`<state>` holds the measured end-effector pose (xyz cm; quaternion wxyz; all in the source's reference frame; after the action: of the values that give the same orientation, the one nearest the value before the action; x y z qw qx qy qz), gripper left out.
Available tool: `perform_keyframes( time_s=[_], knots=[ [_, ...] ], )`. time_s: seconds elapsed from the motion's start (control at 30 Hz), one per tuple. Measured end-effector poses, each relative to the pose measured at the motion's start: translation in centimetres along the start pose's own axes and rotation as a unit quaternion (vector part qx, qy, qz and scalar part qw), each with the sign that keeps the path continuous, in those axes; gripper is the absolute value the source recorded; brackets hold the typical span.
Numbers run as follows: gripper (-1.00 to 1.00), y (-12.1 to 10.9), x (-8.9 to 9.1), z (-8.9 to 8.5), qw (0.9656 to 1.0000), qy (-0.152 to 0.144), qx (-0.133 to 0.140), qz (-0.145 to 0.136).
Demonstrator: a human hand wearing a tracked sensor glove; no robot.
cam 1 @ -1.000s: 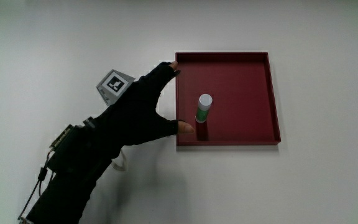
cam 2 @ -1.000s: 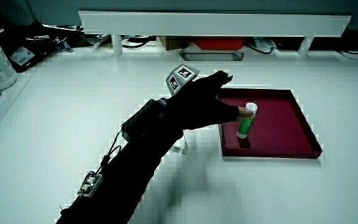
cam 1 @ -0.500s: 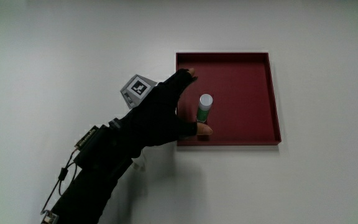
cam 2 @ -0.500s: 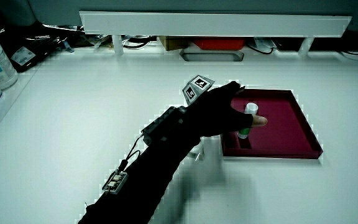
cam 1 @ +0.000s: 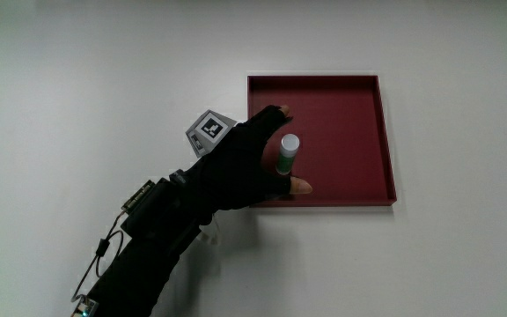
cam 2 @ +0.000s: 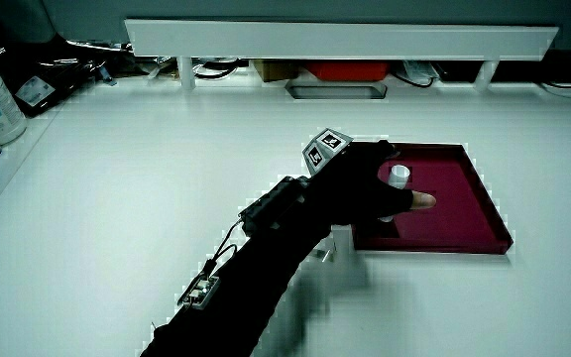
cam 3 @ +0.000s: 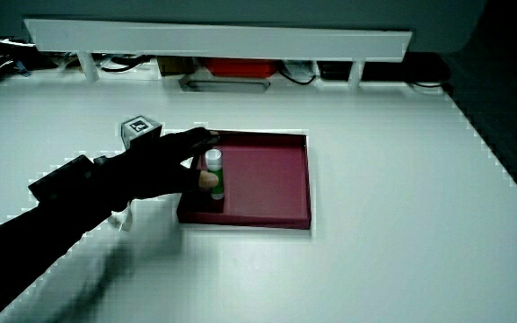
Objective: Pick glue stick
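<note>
Now the reach is ending: the hand (cam 1: 240,163) sits over the red tray's (cam 1: 350,189) edge, its grip spread around the upright glue stick (cam 1: 288,152) in the tray without pinching it. Next, I judge, the thumb and fingers (cam 1: 275,114) must close on the stick before lifting.

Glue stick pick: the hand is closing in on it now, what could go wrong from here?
1. The green glue stick with a white cap stands upright in the shallow dark red tray; a sideways nudge from the black-gloved hand could topple it.
2. It stands near the tray's raised wall, beside the thumb, so the fingers may catch that wall.
3. A grip on the cap alone may slip.
</note>
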<state>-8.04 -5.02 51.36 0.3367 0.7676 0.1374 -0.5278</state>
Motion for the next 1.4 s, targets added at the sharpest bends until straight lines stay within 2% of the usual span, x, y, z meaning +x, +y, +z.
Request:
perform_keyframes(
  time_s=[0.1,0.2,0.33,0.53,0.73,0.8,0.93,1.1,1.17,1.23,1.37,1.4],
  knots=[
    [0.32,0.1,-0.2,-0.1,0.9999,-0.002,0.008,-0.011],
    [0.43,0.0,-0.1,0.0,0.9994,-0.008,0.031,-0.013],
    [0.57,-0.2,-0.3,0.2,0.9975,-0.013,0.069,-0.009],
    [0.79,-0.5,-0.4,0.4,0.9947,-0.025,0.100,0.002],
    [1.00,-0.6,-0.7,0.5,0.9934,-0.028,0.111,0.006],
    [1.00,-0.6,-0.6,0.4,0.9932,-0.036,0.111,0.001],
    [1.00,-0.6,-0.6,0.3,0.9929,-0.035,0.113,0.008],
    [1.00,-0.4,-0.6,0.2,0.9934,-0.033,0.110,-0.001],
    [1.00,-0.5,-0.3,0.2,0.9934,-0.025,0.112,0.006],
    [1.00,-0.5,-0.5,0.2,0.9926,-0.029,0.118,-0.006],
    [1.00,-0.9,-0.5,0.3,0.9906,-0.033,0.132,-0.008],
    [1.00,-1.0,-0.4,0.4,0.9899,-0.043,0.133,-0.018]
  ],
)
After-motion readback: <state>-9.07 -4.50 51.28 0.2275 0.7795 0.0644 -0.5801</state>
